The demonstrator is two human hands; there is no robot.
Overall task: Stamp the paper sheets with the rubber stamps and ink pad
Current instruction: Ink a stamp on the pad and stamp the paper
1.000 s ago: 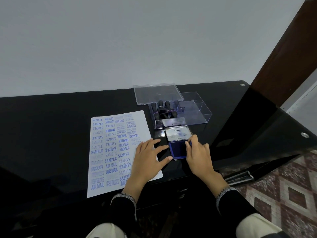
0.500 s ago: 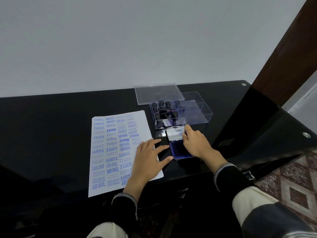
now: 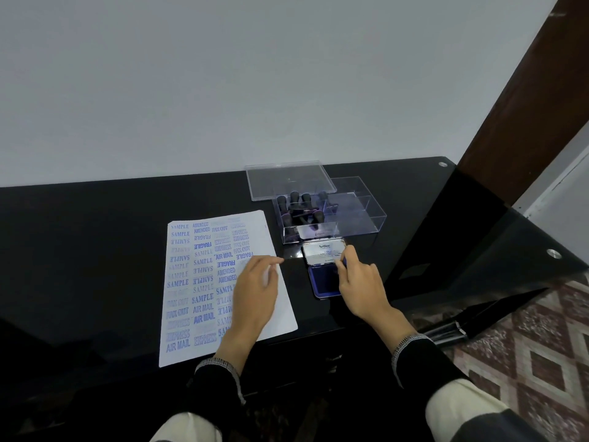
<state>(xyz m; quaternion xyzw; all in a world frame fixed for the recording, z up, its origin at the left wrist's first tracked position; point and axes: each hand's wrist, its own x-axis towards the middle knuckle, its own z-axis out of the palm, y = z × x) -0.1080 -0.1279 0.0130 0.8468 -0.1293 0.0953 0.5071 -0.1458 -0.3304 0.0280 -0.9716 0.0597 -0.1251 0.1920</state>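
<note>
Fingers (image 3: 345, 255) of the right hand (image 3: 363, 288) curl at the hinge side of the open ink pad (image 3: 323, 279), pinching what looks like a small stamp against its silver lid (image 3: 322, 250); half a second ago the same hand reached further back toward the clear box (image 3: 366, 215), and it has since drawn nearer. The left hand (image 3: 255, 291) has lifted off the paper sheet (image 3: 191, 282) and turned, its fingers loose and holding nothing, where before it lay flat with fingers spread. That sheet, crowded with blue imprints, lies on the black desk (image 3: 79, 250) left of the pad. Dark-handled rubber stamps (image 3: 299, 208) stand in the box's left compartment, behind the pad, with the box's clear cover (image 3: 287, 180) lying just beyond.
</note>
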